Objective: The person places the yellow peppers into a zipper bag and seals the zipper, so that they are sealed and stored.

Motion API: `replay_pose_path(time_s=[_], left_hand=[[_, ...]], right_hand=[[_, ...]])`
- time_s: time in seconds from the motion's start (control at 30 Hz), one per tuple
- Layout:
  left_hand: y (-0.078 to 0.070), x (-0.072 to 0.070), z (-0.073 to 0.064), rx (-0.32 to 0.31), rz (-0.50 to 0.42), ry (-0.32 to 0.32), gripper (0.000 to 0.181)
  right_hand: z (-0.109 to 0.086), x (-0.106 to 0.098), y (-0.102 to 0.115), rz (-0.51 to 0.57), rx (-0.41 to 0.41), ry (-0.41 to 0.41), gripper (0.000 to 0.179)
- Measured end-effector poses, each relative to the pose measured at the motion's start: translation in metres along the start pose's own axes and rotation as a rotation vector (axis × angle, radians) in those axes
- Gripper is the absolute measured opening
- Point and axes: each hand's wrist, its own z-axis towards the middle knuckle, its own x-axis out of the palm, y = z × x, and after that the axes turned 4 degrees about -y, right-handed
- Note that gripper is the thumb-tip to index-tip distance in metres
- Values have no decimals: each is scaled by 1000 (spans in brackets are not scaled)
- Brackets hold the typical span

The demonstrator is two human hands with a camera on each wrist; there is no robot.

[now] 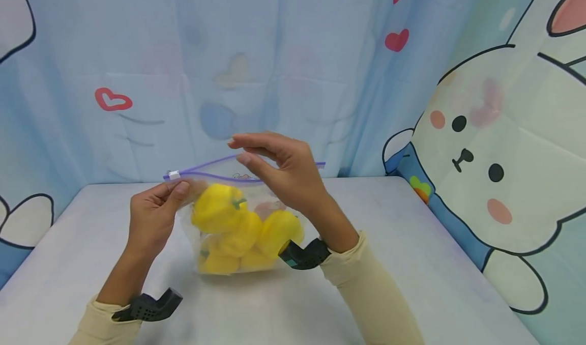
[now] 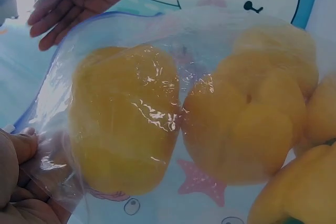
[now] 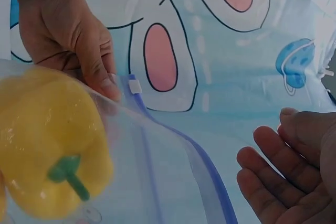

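Observation:
A clear zip bag (image 1: 249, 228) stands on the white table, holding several yellow bell peppers (image 1: 220, 208). Its purple zip edge gapes, and the white slider (image 1: 174, 175) sits at the left end. My left hand (image 1: 157, 212) pinches the bag's upper left corner just below the slider, between thumb and fingers. Over the mouth of the bag hovers my right hand (image 1: 286, 169), fingers extended and thumb apart, with nothing held. In the right wrist view its fingers (image 3: 273, 187) are loosely bent, apart from the purple edge. A yellow pepper (image 2: 126, 121) fills the near part of the bag in the left wrist view.
The white table (image 1: 366, 263) extends around the bag. Behind it hangs a pale blue curtain (image 1: 302, 80) with hearts, and a large cartoon rabbit (image 1: 513, 156) is printed on the right side. Both wrists carry black cameras (image 1: 153, 305).

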Motion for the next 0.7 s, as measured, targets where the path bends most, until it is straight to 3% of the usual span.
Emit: replay_pose_path(time_s=[0.43, 0.7], left_hand=[[-4, 1, -3, 42, 47, 27, 33], [-6, 0, -2, 32, 58, 20, 30]], right_hand=[[45, 40, -10, -77, 271, 283, 30], [53, 56, -18, -160, 309, 434, 30]])
